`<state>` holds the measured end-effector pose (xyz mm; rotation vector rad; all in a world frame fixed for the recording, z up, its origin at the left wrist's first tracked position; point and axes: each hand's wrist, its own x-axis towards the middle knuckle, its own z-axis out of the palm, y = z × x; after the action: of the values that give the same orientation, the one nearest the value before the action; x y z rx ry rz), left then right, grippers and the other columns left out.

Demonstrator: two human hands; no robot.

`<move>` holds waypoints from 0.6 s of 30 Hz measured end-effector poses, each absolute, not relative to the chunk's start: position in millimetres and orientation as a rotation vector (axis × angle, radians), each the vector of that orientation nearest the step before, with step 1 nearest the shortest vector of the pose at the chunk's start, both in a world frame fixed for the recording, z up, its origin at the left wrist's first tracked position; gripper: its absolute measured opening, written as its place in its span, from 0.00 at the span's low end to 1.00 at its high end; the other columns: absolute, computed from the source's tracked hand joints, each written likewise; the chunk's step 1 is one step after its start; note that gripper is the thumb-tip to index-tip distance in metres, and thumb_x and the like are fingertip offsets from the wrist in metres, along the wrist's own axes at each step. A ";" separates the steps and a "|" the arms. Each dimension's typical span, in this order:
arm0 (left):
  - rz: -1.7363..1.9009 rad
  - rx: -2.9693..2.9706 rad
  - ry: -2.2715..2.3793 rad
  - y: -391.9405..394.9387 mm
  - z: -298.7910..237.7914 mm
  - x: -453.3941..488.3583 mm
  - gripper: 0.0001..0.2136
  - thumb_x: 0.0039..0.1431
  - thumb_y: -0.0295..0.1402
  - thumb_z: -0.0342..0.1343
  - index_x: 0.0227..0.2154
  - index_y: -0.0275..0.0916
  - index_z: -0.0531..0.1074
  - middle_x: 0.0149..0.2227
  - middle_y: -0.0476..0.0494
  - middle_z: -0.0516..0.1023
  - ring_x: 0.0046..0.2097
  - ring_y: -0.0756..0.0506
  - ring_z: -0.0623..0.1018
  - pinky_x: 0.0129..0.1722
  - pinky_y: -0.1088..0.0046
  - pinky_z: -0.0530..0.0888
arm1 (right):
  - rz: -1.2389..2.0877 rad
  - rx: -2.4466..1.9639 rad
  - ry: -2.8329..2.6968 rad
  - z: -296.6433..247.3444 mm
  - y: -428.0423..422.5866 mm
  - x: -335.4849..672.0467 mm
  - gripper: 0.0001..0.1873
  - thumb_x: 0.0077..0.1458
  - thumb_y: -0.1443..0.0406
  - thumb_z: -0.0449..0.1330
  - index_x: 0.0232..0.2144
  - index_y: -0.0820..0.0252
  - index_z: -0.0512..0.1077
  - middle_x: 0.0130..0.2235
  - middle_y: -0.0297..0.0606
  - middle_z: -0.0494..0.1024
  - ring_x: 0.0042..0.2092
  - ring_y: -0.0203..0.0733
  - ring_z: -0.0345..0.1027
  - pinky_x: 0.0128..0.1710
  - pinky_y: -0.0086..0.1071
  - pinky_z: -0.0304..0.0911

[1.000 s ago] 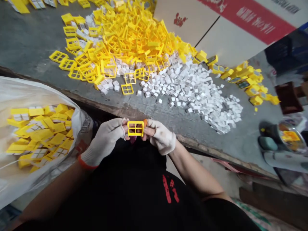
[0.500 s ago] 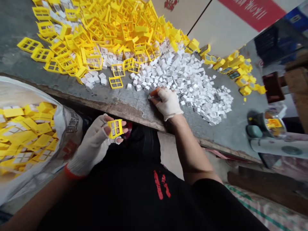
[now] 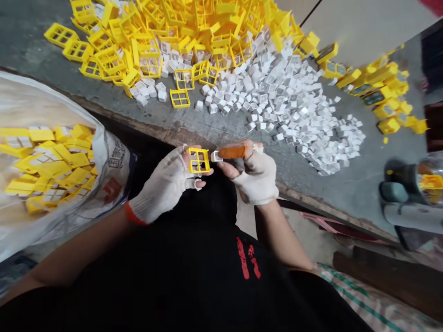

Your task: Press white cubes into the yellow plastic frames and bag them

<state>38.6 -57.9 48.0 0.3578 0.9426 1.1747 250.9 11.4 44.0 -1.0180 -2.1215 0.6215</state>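
My left hand (image 3: 166,184), in a white fingerless glove, is closed on a small yellow four-window frame (image 3: 198,160) held over my lap. My right hand (image 3: 254,173), also gloved, pinches a small white cube (image 3: 217,156) between an orange-capped forefinger and the thumb, right at the frame's right edge. Both hands sit just below the table's front edge. A heap of white cubes (image 3: 287,110) lies on the grey table beyond my right hand. A heap of empty yellow frames (image 3: 166,41) lies beyond my left hand.
A white sack (image 3: 51,161) at the left holds several filled yellow frames. More yellow pieces (image 3: 380,87) lie at the table's far right. A cardboard box (image 3: 360,23) stands at the back. A grey tool (image 3: 408,203) rests at the right.
My right hand left the white cube heap and came back to the frame with one cube pinched. My left hand lifted the frame slightly toward the table edge.
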 end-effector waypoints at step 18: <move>1.033 0.322 0.840 -70.3 46.5 53.1 0.21 0.57 0.49 0.77 0.44 0.42 0.82 0.42 0.41 0.83 0.37 0.44 0.81 0.28 0.72 0.78 | 0.620 -0.860 -2.138 43.3 -16.2 240.6 0.17 0.74 0.49 0.60 0.43 0.46 0.85 0.50 0.38 0.89 0.51 0.53 0.79 0.54 0.52 0.70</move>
<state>53.1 -70.3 46.5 0.3223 0.8403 1.0331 240.6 -16.2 43.3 -0.8595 -2.1381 0.6195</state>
